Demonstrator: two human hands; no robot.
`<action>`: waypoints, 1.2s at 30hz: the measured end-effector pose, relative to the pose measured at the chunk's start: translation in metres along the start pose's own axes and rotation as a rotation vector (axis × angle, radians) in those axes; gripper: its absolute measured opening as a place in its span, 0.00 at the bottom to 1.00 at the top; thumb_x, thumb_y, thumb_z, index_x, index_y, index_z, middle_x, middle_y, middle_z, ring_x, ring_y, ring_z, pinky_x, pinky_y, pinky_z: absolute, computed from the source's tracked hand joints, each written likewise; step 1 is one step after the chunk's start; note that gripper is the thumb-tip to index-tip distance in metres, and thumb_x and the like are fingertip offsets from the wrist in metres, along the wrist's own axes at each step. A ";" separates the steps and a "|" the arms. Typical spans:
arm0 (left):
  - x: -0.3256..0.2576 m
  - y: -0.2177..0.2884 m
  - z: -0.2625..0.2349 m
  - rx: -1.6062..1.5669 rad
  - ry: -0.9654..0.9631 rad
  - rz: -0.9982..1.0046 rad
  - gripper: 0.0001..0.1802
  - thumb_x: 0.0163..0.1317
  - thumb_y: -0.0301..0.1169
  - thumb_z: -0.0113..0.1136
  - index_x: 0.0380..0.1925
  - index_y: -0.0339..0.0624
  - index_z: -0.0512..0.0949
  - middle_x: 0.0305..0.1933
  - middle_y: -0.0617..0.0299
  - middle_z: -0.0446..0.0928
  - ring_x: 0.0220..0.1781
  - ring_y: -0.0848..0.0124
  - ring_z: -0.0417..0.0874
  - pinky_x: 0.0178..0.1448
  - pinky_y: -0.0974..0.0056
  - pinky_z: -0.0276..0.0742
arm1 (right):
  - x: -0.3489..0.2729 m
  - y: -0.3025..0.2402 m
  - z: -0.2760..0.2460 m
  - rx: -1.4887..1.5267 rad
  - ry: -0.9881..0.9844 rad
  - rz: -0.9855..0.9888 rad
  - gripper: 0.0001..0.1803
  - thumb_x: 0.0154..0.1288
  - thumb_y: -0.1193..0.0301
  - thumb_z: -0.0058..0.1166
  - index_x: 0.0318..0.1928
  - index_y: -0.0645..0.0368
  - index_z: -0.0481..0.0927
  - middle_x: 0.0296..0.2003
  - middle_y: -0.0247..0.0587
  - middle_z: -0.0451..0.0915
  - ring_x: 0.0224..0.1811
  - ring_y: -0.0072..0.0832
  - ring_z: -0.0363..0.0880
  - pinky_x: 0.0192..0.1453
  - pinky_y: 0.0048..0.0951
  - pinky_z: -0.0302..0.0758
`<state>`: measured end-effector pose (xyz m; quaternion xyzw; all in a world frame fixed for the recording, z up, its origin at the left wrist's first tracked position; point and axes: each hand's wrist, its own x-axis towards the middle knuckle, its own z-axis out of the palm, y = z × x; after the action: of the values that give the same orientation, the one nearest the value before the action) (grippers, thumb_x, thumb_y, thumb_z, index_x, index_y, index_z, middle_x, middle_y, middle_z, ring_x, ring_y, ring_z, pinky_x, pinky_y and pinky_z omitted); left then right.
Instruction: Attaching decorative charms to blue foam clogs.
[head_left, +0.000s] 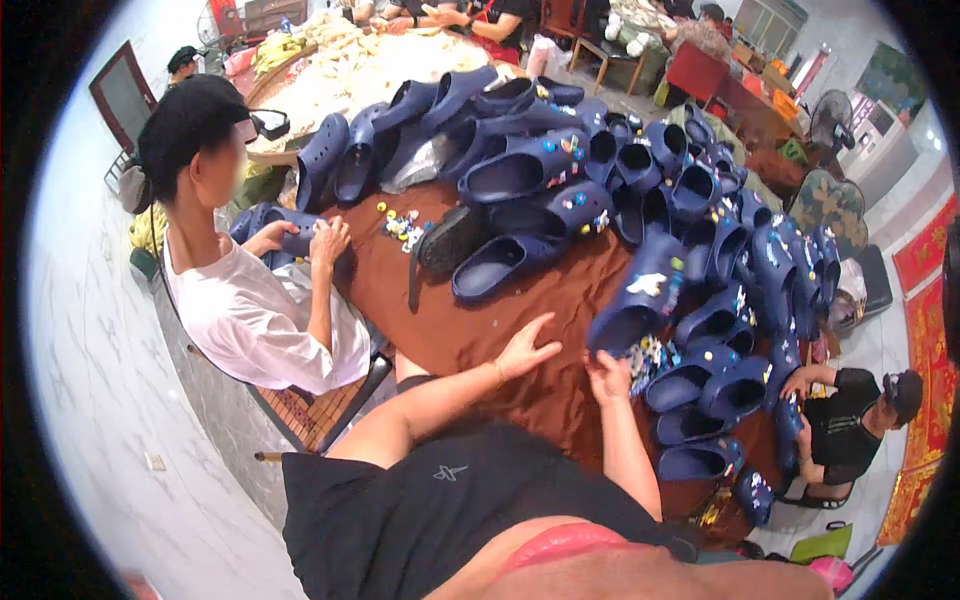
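Note:
My left hand [523,350] rests open on the brown tablecloth [470,320], fingers spread, holding nothing. My right hand [606,377] grips the heel end of a navy blue clog [640,290] that carries small coloured charms. The clog tilts up from the table toward a big heap of navy clogs [640,190]. Just right of my right hand lies a small pile of coloured charms [650,358].
A person in a white shirt [250,320] sits at left, working on a clog [290,238]. Another person in black [850,420] sits at right. Loose charms [400,225] and a black sandal [445,245] lie mid-table. More people sit at the far end.

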<state>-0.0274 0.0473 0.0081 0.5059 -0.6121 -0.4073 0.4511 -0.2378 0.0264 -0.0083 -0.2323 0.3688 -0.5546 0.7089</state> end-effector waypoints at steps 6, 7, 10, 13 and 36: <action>0.024 -0.016 0.005 -0.137 0.122 -0.089 0.34 0.44 0.21 0.51 0.57 0.36 0.59 0.50 0.52 0.71 0.51 0.62 0.71 0.54 0.61 0.68 | -0.040 0.049 0.033 -0.418 -0.240 0.278 0.27 0.53 0.62 0.59 0.51 0.57 0.65 0.41 0.35 0.73 0.40 0.24 0.75 0.41 0.28 0.75; 0.023 0.010 -0.007 -0.023 0.035 -0.222 0.33 0.45 0.24 0.51 0.57 0.37 0.61 0.51 0.45 0.70 0.55 0.60 0.71 0.58 0.62 0.65 | -0.034 0.043 0.023 -0.712 -0.332 0.331 0.25 0.55 0.61 0.58 0.49 0.59 0.66 0.33 0.35 0.75 0.33 0.22 0.75 0.35 0.26 0.75; 0.015 -0.039 -0.055 -0.058 -0.123 -0.411 0.30 0.47 0.27 0.54 0.54 0.35 0.65 0.51 0.47 0.72 0.53 0.60 0.72 0.56 0.62 0.67 | -0.026 0.039 0.014 -0.964 -0.252 0.183 0.16 0.55 0.63 0.57 0.38 0.63 0.77 0.29 0.38 0.79 0.29 0.24 0.76 0.35 0.27 0.73; 0.009 -0.031 -0.050 0.436 -0.101 -0.149 0.27 0.47 0.31 0.58 0.50 0.35 0.69 0.48 0.49 0.72 0.50 0.55 0.73 0.55 0.60 0.68 | -0.008 0.019 -0.050 -1.137 0.069 -0.041 0.15 0.50 0.65 0.58 0.37 0.60 0.79 0.30 0.40 0.80 0.32 0.27 0.78 0.39 0.29 0.74; 0.012 -0.039 -0.010 0.692 -0.507 0.419 0.05 0.46 0.27 0.51 0.24 0.38 0.71 0.31 0.50 0.74 0.38 0.53 0.74 0.43 0.53 0.68 | 0.056 -0.018 -0.012 -1.419 0.257 -0.629 0.10 0.49 0.71 0.56 0.33 0.61 0.76 0.29 0.46 0.79 0.34 0.37 0.79 0.41 0.31 0.74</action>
<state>-0.0089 0.0291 -0.0248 0.3769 -0.8914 -0.1904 0.1647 -0.2518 -0.0316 -0.0178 -0.6570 0.6308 -0.3837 0.1527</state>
